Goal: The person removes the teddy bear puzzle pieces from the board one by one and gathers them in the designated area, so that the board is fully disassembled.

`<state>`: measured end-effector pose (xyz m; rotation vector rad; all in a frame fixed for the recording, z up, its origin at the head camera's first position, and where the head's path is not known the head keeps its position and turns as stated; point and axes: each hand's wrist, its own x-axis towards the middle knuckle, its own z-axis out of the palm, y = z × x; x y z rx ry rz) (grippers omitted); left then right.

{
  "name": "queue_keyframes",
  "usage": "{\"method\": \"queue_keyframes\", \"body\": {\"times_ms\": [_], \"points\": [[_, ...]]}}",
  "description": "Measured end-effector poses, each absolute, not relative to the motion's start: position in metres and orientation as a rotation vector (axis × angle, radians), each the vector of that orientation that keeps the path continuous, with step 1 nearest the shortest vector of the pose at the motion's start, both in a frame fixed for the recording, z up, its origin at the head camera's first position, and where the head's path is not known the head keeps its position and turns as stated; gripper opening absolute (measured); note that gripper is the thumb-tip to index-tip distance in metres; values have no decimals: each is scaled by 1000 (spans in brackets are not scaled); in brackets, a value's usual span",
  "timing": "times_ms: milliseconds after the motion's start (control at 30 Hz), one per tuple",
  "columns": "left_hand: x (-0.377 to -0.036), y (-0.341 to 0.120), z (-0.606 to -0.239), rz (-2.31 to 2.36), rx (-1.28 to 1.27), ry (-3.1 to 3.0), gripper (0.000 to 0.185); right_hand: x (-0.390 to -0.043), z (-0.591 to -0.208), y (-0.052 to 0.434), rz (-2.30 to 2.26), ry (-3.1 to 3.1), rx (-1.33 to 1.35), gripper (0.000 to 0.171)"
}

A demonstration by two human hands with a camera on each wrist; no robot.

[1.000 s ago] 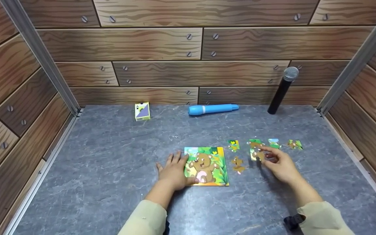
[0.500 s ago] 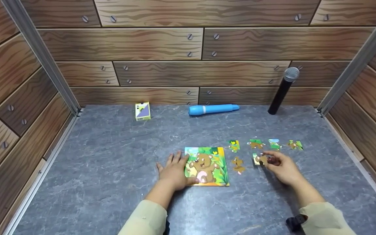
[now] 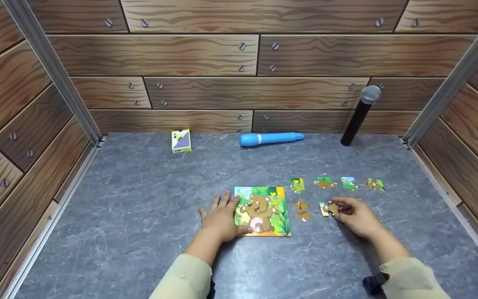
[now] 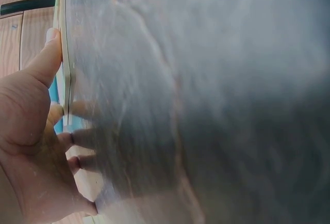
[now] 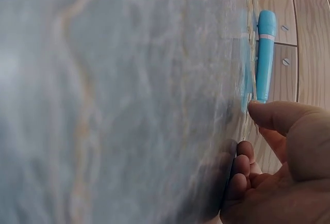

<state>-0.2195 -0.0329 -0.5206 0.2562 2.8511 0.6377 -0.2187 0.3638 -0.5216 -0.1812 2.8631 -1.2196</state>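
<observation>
The left hand [image 3: 221, 218] rests flat on the bear puzzle board [image 3: 264, 211]; the right hand [image 3: 357, 216] pinches 1 puzzle piece [image 3: 327, 209].

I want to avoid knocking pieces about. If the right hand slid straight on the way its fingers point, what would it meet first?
Probably the loose brown puzzle piece: the right hand, pinching a puzzle piece, points left toward it, with the bear puzzle board beyond.

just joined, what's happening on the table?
A person is working a bear jigsaw. The left hand rests flat on the left edge of the square bear puzzle board. The right hand pinches a loose brown-and-green puzzle piece on the grey stone-look tabletop. Five more loose pieces lie beside the board.
</observation>
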Motion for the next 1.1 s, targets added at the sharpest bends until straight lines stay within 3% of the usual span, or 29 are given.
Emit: {"method": "queue_keyframes", "body": {"times_ms": [1100], "points": [[-219, -33, -521, 666, 253, 2838, 102, -219, -522, 362, -1132, 2880, -129, 57]]}}
